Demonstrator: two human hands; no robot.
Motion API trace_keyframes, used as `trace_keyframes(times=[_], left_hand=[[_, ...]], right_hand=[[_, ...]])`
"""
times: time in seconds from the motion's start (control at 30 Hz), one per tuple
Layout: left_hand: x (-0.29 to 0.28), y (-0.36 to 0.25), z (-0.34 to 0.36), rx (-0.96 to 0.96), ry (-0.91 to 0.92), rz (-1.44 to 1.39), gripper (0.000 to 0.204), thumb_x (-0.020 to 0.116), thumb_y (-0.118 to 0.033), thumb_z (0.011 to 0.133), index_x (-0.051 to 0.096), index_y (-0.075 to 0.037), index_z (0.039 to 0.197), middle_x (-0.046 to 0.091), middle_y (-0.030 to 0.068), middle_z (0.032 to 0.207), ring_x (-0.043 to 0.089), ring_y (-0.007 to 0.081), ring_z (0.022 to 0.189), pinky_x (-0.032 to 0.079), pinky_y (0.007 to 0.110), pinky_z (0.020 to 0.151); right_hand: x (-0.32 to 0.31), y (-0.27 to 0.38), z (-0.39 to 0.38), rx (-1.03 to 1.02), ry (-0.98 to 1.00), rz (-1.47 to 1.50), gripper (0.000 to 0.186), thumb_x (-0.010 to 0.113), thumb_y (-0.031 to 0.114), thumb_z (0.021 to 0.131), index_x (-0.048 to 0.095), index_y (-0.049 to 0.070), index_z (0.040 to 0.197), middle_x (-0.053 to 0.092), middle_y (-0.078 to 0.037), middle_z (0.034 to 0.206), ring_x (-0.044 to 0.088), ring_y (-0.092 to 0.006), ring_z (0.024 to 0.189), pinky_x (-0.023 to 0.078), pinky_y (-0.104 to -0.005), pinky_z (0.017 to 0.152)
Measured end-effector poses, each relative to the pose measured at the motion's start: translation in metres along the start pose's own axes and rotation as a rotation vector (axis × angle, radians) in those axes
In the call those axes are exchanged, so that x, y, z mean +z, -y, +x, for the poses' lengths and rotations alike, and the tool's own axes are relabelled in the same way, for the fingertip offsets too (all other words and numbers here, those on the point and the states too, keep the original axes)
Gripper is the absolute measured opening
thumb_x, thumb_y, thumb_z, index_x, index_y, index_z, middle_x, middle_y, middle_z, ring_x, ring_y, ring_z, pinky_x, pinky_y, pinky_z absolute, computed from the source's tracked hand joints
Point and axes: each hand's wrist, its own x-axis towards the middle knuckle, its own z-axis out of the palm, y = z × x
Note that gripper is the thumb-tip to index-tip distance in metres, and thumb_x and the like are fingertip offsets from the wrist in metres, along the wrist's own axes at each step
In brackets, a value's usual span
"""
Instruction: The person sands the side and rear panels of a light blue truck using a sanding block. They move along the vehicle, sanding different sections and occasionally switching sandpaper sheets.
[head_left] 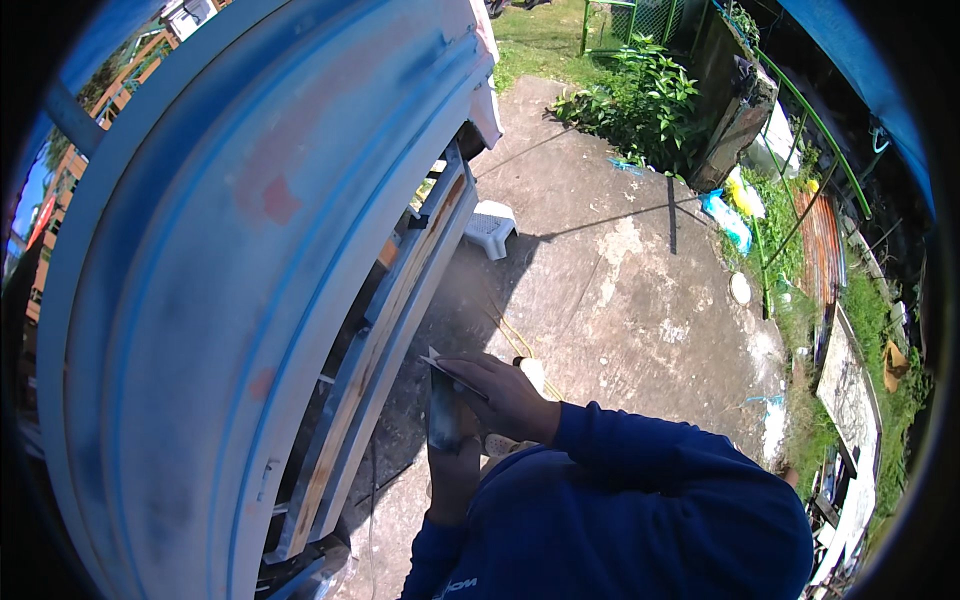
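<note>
My right hand [490, 390] is closed on a thin, light-edged flat piece [436, 362], held over a dark flat plate [443, 420]. My left hand [455, 468] holds that plate from below, its fingers mostly hidden. Both hands are low at the centre of the view, to the right of a large curved panel [200, 300], pale blue-grey with blue lines and pink patches. A metal frame [360, 380] with brownish stained rails runs beneath the panel's edge.
A white plastic stool [490, 228] stands beside the frame on concrete [620, 330], with yellow hose [510, 328] beyond my hands. Plants [640, 100], plastic bags [730, 215], rusty corrugated sheet [815, 240] and discarded boards [845, 390] line the right edge.
</note>
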Motion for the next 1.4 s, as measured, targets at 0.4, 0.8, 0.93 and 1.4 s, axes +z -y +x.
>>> trace_keyframes(times=[0.4,0.8,0.93,1.4], left_hand=[[-0.012,-0.042,0.015,-0.129,-0.355,-0.36,0.045,0.067,-0.019,0.097,0.055,0.006,0.133,0.065,0.0172,0.119,0.063,0.0225,0.109,0.049,0.036,0.096],[0.0,-0.027,0.031,-0.051,0.141,-0.369,0.047,0.061,-0.02,0.099,0.047,-0.002,0.14,0.059,0.0128,0.129,0.06,0.022,0.118,0.049,0.038,0.098],[-0.003,-0.037,0.027,-0.068,0.193,-0.178,0.044,0.064,-0.014,0.096,0.051,0.0,0.135,0.062,0.0119,0.123,0.063,0.0219,0.114,0.052,0.037,0.093],[0.002,-0.028,-0.012,-0.11,0.086,-0.115,0.038,0.063,-0.004,0.092,0.058,0.004,0.129,0.066,0.0136,0.122,0.062,0.0204,0.114,0.049,0.033,0.095]], right_hand=[[-0.029,0.017,0.017,0.323,-0.163,0.747,0.038,0.051,0.014,0.106,0.052,-0.001,0.141,0.062,-0.015,0.13,0.061,-0.0218,0.119,0.048,-0.0333,0.099],[-0.032,0.028,0.006,-0.048,0.104,0.249,0.046,0.061,0.014,0.098,0.054,0.008,0.143,0.058,-0.013,0.14,0.057,-0.0301,0.13,0.05,-0.0422,0.105],[-0.025,0.042,-0.011,-0.557,0.175,0.033,0.044,0.064,0.011,0.095,0.057,0.003,0.137,0.059,-0.014,0.138,0.059,-0.0338,0.126,0.054,-0.0422,0.1],[-0.03,-0.022,0.024,0.356,0.029,0.404,0.043,0.056,0.007,0.1,0.053,0.008,0.143,0.063,-0.016,0.129,0.063,-0.0327,0.117,0.053,-0.0403,0.097]])
